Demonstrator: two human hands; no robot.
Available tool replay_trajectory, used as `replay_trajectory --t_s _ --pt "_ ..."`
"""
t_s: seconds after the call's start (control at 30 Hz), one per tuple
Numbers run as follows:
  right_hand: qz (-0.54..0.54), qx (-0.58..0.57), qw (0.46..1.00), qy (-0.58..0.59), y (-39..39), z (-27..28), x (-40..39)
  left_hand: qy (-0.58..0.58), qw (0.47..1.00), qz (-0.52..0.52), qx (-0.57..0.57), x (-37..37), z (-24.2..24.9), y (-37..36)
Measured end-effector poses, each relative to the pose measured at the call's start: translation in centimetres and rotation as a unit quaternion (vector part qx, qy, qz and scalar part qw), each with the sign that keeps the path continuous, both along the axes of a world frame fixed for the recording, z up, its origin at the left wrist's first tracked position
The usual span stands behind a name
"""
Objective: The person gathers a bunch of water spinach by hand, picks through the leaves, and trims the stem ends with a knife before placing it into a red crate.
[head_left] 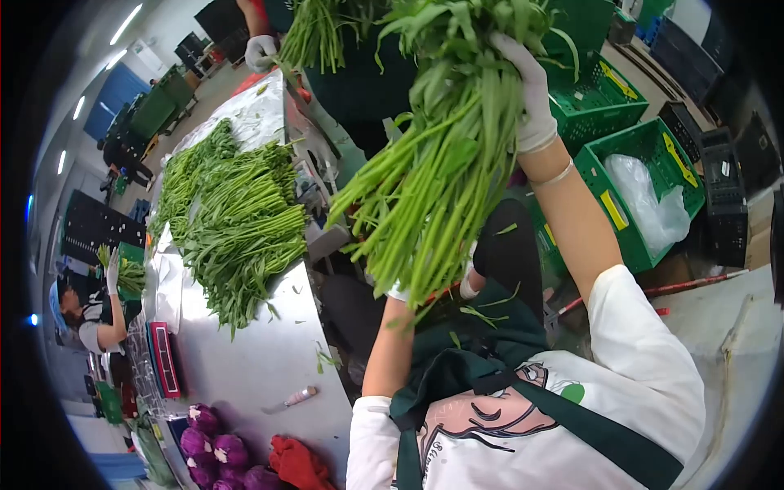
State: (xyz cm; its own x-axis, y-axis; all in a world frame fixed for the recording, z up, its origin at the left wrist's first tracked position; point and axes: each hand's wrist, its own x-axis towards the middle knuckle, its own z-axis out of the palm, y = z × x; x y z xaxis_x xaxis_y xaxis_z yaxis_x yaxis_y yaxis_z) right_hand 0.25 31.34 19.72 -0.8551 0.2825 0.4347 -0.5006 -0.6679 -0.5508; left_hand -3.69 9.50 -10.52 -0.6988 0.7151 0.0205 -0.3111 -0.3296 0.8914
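A large bunch of water spinach [457, 188], long green stems with narrow leaves, hangs tilted in front of me, stem ends toward my lower left. My gloved right hand [531, 102] is closed around its leafy upper part. My left hand [398, 291], also in a white glove, is behind the stem ends, which hide most of it; its fingers do not show. Loose leaf bits [482, 317] lie over my dark green apron [465, 347]. On the metal table to my left is a big pile of the same greens [245, 220].
A small knife [294, 398], purple cabbages [216, 449] and a red cloth [300, 461] lie on the metal table [237, 359]. Green crates [645, 192] stand at right, one holding clear plastic. Across from me a co-worker's gloved hand [261, 53] is near more greens. Another person [90, 318] works at left.
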Motion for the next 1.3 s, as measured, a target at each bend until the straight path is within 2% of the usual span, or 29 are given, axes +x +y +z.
replay_trajectory --t_s 0.03,0.17,0.27,0.3,0.33,0.4,0.43,0.47,0.53,0.57,0.6,0.63,0.67,0.7,0.8,0.87,0.93,1.0,1.03,1.13,1.2,1.27,1.3 --pt "-0.065 -0.001 0.998 -0.026 -1.0 0.0 0.2 -0.067 0.995 -0.019 0.073 0.5 1.8 0.2" --pt "-0.038 0.004 0.998 -0.057 -0.1 -2.7 -0.4 -0.223 0.939 -0.084 0.249 2.7 7.8 -0.5" --pt "-0.072 -0.019 0.996 -0.038 0.5 -4.0 -0.9 -0.291 0.885 -0.110 0.346 3.7 10.3 -3.4" --pt "-0.190 -0.003 0.980 -0.058 1.6 -4.7 -1.8 -0.302 0.862 -0.119 0.389 3.5 10.5 -4.8" --pt "-0.215 -0.019 0.974 -0.067 3.2 -5.4 -2.5 -0.298 0.840 -0.140 0.431 2.6 10.0 -5.6" --pt "-0.057 -0.021 0.998 -0.021 3.7 -5.0 -2.0 -0.283 0.787 -0.192 0.513 1.2 9.7 -6.9" --pt "0.024 -0.018 0.999 -0.015 3.6 -4.4 -1.9 -0.378 0.808 -0.119 0.435 1.6 10.6 -8.1" --pt "-0.033 -0.020 0.999 -0.036 2.8 -3.8 -2.2 -0.349 0.880 -0.078 0.313 1.2 9.9 -8.5" --pt "-0.148 -0.022 0.985 -0.087 0.7 -3.6 -2.8 -0.287 0.927 -0.059 0.233 1.1 9.6 -7.5" --pt "-0.162 -0.034 0.980 -0.109 0.1 -3.8 -3.3 -0.210 0.960 -0.048 0.178 0.8 9.9 -7.1" --pt "-0.154 -0.022 0.982 -0.109 -0.1 -3.8 -3.5 -0.201 0.967 -0.024 0.152 0.7 9.8 -7.0" --pt "-0.144 -0.009 0.984 -0.109 -0.4 -3.7 -3.6 -0.087 0.993 0.074 0.038 0.5 9.2 -6.3" --pt "-0.133 0.003 0.985 -0.109 -0.9 -3.7 -3.7 0.028 0.982 0.170 -0.080 0.7 9.5 -5.5" --pt "-0.122 0.010 0.987 -0.103 -1.5 -3.4 -3.4 0.038 0.956 0.227 -0.184 1.4 10.0 -5.5" --pt "-0.087 0.045 0.990 -0.098 -2.6 -3.4 -2.9 0.142 0.910 0.100 -0.377 -0.4 12.9 -6.2" --pt "-0.077 0.056 0.986 -0.134 -3.4 -4.1 -2.4 0.252 0.777 0.032 -0.576 -0.3 16.5 -5.7" --pt "-0.055 0.093 0.983 -0.151 -4.3 -4.4 -1.8 0.329 0.763 0.124 -0.542 0.1 15.8 -5.5" --pt "0.000 0.097 0.989 -0.112 -5.7 -4.0 -1.5 0.303 0.859 0.170 -0.377 0.5 14.3 -5.4" --pt "0.019 0.095 0.990 -0.105 -6.3 -3.8 -1.3 0.305 0.883 0.193 -0.301 0.5 13.2 -4.9" --pt "0.040 0.072 0.992 -0.099 -7.4 -3.9 -1.5 0.343 0.848 0.287 -0.283 0.5 12.7 -4.3" --pt "0.035 0.064 0.992 -0.103 -7.9 -3.8 -1.5 0.077 0.953 0.285 -0.069 -0.2 11.1 -3.4" --pt "0.020 0.078 0.993 -0.088 -8.2 -4.0 -1.6 0.072 0.923 0.377 0.010 -0.5 9.7 -2.4" --pt "0.012 0.085 0.993 -0.080 -8.3 -4.1 -1.7 0.212 0.889 0.372 -0.164 -0.8 9.6 -3.0"
